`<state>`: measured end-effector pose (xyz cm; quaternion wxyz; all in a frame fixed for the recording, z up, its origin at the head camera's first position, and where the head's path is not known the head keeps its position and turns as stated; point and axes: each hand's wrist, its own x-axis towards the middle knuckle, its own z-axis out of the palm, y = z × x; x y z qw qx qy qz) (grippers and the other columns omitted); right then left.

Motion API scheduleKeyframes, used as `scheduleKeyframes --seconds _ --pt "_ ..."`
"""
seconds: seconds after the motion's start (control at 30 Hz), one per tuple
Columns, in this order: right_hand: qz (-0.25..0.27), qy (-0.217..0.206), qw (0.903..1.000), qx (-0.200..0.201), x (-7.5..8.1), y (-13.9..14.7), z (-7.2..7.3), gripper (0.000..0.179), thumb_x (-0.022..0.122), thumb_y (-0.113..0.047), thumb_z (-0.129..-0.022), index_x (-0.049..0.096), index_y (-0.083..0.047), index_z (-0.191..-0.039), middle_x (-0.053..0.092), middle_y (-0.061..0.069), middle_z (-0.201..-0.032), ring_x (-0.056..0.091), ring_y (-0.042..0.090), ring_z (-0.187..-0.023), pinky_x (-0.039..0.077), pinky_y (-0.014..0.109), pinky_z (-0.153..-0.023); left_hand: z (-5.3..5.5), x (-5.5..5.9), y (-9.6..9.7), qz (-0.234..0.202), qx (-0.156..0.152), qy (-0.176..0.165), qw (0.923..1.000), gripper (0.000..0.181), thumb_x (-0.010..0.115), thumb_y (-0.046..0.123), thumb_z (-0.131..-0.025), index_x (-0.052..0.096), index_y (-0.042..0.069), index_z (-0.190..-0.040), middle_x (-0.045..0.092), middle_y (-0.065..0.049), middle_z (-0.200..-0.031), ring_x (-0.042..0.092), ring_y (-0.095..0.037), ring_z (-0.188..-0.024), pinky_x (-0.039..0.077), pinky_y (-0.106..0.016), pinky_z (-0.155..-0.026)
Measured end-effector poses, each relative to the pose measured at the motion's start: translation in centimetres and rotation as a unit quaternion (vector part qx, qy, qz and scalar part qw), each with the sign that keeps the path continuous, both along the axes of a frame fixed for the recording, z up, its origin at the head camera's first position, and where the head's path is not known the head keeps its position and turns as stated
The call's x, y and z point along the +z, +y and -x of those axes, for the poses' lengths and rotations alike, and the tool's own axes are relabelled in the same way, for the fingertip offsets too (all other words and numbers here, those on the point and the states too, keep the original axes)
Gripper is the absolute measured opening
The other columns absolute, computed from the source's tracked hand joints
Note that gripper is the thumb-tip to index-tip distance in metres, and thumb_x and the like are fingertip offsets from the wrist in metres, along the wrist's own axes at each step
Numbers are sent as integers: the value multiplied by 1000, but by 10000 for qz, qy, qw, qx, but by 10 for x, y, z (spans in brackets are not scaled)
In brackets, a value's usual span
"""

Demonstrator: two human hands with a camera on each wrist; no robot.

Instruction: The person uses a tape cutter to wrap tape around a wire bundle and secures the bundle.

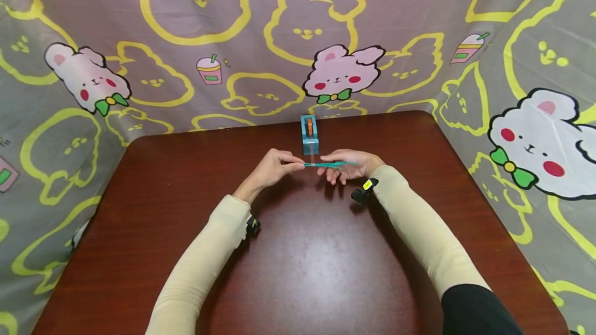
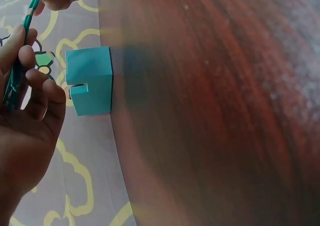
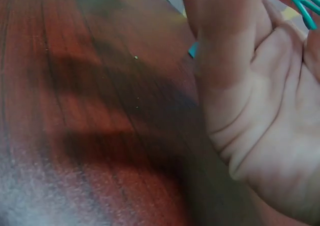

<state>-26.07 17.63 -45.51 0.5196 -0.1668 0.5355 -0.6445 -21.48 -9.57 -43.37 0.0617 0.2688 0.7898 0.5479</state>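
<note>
My left hand pinches a thin bundle of green strands near its left part. In the left wrist view, the bundle runs through the left hand's fingers and shows a pale band just past them. My right hand is palm-up at the other end, thumb above the strands and fingers loosely spread below. Looped green ends show above the palm in the right wrist view. From a blue tape dispenser a clear tape strip reaches the bundle.
The dispenser stands on a dark red-brown wooden table, near its back edge. A cartoon-patterned curtain hangs close behind the table and along both sides. Dark camera mounts sit on both wrists.
</note>
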Motion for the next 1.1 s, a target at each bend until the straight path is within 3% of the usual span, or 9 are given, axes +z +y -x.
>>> scheduleKeyframes --seconds 0.2,0.43,0.53,0.67,0.83,0.93,1.0,1.1 --pt "-60 313 9994 -99 3 3 3 34 54 -23 -106 70 7 -103 71 9 -72 68 18 -64 51 24 -50 0 0 2 3 -62 133 9999 10 76 5 -90 80 -1 -96 64 -30 -79 51 -14 -64 41 -24 -57" --pt "-434 672 9967 127 18 7 6 39 51 -15 -107 56 22 -118 69 8 -73 66 18 -67 54 27 -55 -1 0 4 47 1 232 9997 10 78 8 -88 81 3 -96 65 -16 -74 48 -16 -64 38 -25 -57" --pt "-627 918 9936 202 28 7 5 38 52 -13 -106 55 22 -121 67 7 -73 65 17 -66 56 29 -58 -1 0 4 -26 -24 291 9996 10 78 7 -88 81 2 -96 65 -14 -74 48 -16 -65 38 -25 -57" --pt "-881 1499 9846 206 42 4 3 38 54 -14 -106 57 20 -122 63 7 -71 63 15 -61 57 33 -62 1 0 1 -34 -35 99 9999 11 78 8 -88 81 4 -98 70 -16 -81 51 -19 -67 42 -26 -59" --pt "-1245 2531 9594 32 55 -2 -4 36 59 -16 -104 62 17 -117 62 8 -70 60 16 -58 56 38 -63 7 3 -5 22 74 -583 9983 18 74 21 -94 80 4 -101 73 -16 -84 60 -25 -70 50 -32 -62" --pt "-1442 3284 9334 -127 61 -4 -11 26 61 -15 -102 71 8 -109 63 12 -70 60 18 -60 57 37 -63 16 6 -9 -29 39 -1442 9895 42 61 40 -101 77 1 -104 70 -15 -78 59 -24 -67 50 -34 -62" --pt "-1496 3836 9110 -235 63 -6 -16 21 62 -13 -102 74 4 -105 63 17 -71 60 21 -61 56 35 -62 23 7 -10 -130 -176 -2266 9737 64 46 54 -104 73 -4 -109 68 -12 -76 57 -21 -65 49 -34 -62" --pt "-1602 4544 8755 -370 61 -11 -23 17 63 -10 -100 76 2 -102 64 19 -72 59 22 -62 52 30 -60 35 9 -12 -218 -628 -3473 9354 90 26 65 -104 62 -16 -120 67 -10 -76 57 -19 -63 48 -33 -63"
